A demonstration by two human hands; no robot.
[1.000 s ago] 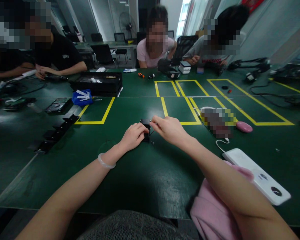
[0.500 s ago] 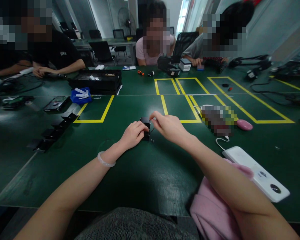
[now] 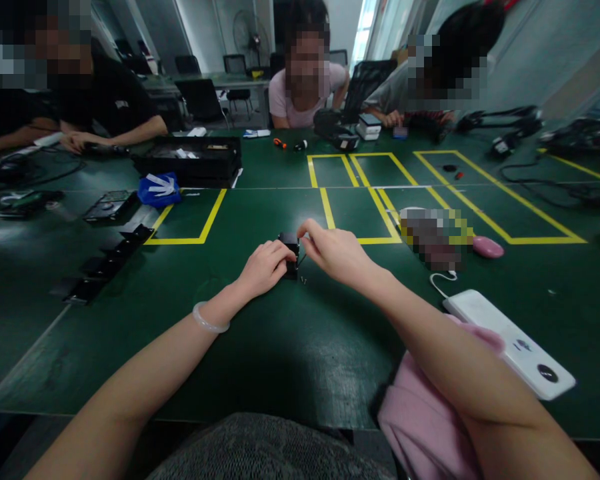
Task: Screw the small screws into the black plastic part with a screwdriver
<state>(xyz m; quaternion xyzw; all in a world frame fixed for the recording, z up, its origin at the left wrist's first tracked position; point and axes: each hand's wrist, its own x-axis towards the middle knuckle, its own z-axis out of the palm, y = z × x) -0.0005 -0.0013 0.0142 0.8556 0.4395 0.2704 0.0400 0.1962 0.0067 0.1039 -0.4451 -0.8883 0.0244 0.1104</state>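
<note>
At the centre of the frame, I'm steadying a small black block on the worktop, my left hand curling over it. Just right of it, my right hand is pinching what looks like a slim dark rod. Some tiny screw-like bits are lying loose just below, so I'm judging this as partway, not finished. My fingers are hiding how much is done; I cannot tell what remains.
</note>
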